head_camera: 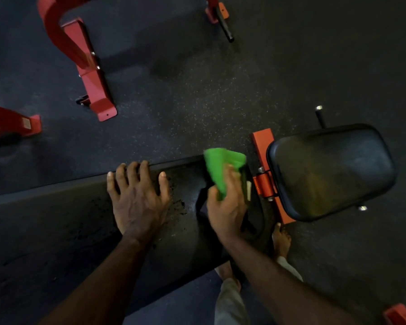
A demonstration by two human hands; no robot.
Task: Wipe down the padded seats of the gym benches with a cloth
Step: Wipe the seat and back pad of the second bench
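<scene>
A long black padded bench back [56, 226] runs from the left edge to the centre, its surface worn and flaking. My left hand [136, 198] rests flat on it, fingers spread over the far edge. My right hand [227, 200] grips a bright green cloth [220, 165] at the pad's right end, the cloth blurred and sticking up past my fingers. To the right lies the smaller black seat pad [331, 172], joined by an orange hinge bracket [265, 181].
Red machine frames and feet [89, 73] stand on the dark speckled rubber floor [197, 90] at the upper left. A black peg [225, 26] juts out at the top. My bare feet [281, 242] stand below the hinge. A red frame corner [399, 315] shows at bottom right.
</scene>
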